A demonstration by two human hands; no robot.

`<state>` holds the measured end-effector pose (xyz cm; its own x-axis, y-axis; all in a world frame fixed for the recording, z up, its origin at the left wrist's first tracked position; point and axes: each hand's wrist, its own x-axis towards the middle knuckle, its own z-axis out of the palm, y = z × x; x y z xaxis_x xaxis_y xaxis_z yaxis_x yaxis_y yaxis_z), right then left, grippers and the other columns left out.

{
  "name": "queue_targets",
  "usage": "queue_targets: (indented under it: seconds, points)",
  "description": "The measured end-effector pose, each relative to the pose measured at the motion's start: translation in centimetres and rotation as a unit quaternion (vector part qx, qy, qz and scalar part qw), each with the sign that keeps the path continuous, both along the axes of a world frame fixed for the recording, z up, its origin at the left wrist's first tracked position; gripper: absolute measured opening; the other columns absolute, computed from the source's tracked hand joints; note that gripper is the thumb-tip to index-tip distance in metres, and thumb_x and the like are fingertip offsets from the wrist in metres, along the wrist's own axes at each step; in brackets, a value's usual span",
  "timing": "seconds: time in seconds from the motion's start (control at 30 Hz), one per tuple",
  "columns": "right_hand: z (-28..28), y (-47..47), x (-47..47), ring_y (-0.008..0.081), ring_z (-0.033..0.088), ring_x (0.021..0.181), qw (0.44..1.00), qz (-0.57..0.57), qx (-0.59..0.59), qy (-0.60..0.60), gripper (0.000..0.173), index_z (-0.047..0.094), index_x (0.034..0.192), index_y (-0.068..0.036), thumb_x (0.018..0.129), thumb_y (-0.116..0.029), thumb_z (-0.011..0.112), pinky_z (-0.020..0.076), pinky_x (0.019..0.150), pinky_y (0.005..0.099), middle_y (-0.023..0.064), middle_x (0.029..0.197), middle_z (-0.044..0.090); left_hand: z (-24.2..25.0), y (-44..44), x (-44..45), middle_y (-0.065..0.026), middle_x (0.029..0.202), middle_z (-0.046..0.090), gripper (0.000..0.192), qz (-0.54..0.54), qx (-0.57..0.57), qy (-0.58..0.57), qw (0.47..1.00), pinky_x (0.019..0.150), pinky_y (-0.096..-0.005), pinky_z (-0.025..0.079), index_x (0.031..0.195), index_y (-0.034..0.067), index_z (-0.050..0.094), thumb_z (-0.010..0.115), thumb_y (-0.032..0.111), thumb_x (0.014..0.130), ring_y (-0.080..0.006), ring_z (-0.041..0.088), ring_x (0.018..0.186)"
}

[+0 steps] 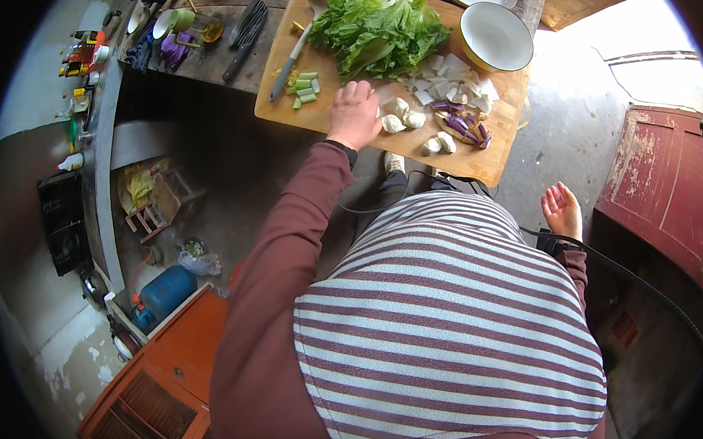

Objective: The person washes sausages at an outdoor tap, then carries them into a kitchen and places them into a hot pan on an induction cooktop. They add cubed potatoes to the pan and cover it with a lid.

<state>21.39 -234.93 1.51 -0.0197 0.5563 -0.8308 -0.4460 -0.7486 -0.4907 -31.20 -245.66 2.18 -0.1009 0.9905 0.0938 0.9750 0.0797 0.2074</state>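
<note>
My left hand (pixel 354 117) is over the near edge of a wooden cutting board (pixel 401 147), its fingers curled downward. A pale bit shows beside its fingertips, but whether the hand grips it is hidden. Just right of it lie several whitish rounded food lumps (pixel 403 115). Short cut green stalks (pixel 304 89) are to its left. Leafy green lettuce (pixel 376 31) is heaped beyond, with thin white slices (pixel 448 78) and purple-skinned eggplant pieces (pixel 461 125) farther right. My right hand (pixel 562 209) hangs off the board beside my body, palm up, fingers apart and holding nothing.
A grey-handled ladle (pixel 299 47) rests on the board's left side. An enamel bowl (pixel 496 35) stands at its right edge. Dark-handled knives (pixel 247 39) lie on the worn table. A black cable (pixel 627 287) runs past my right arm. A blue gas cylinder (pixel 169 291) is at left.
</note>
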Motion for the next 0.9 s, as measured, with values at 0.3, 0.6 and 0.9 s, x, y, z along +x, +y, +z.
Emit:
queue_targets:
  seconds: [0.3, 0.6, 0.9]
  points:
    - [-0.6, -0.2, 0.7, 0.0216, 0.062, 0.099, 1.000, -0.004, -0.001, 0.022, 0.023, 0.064, 0.114, -0.007, 0.094, -0.018, 0.065, 0.0503, 0.096, 0.0403, 0.0060, 0.101, 0.066, 0.2, -1.1, -0.2, -0.0069, 0.102, 0.056, 0.031, 0.031, 0.004, -0.019, 0.999, 0.085, -0.0401, 0.045, 0.098, 0.011, 0.068, 0.076, 0.026, 0.072, -0.0270, 0.053, 0.102]
    - [-0.4, 0.4, 0.1, 0.0215, 0.062, 0.099, 1.000, 0.019, 0.009, 0.014, 0.024, 0.063, 0.116, -0.006, 0.094, -0.018, 0.065, 0.0506, 0.095, 0.0400, 0.0061, 0.103, 0.065, 0.0, -1.9, 0.7, -0.0062, 0.103, 0.057, 0.032, -0.051, 0.042, 0.001, 0.998, 0.086, -0.0417, 0.046, 0.104, 0.012, 0.062, 0.075, 0.019, 0.075, -0.0284, 0.055, 0.100]
    - [-0.2, 0.3, 0.0, 0.0214, 0.063, 0.098, 1.000, 0.016, 0.007, 0.012, 0.023, 0.063, 0.115, -0.007, 0.095, -0.018, 0.064, 0.0515, 0.094, 0.0396, 0.0064, 0.101, 0.066, -0.7, -1.7, -0.4, -0.0049, 0.105, 0.060, 0.041, 0.087, 0.041, -0.002, 0.995, 0.090, -0.0410, 0.044, 0.115, 0.013, 0.062, 0.076, 0.026, 0.079, -0.0279, 0.055, 0.101]
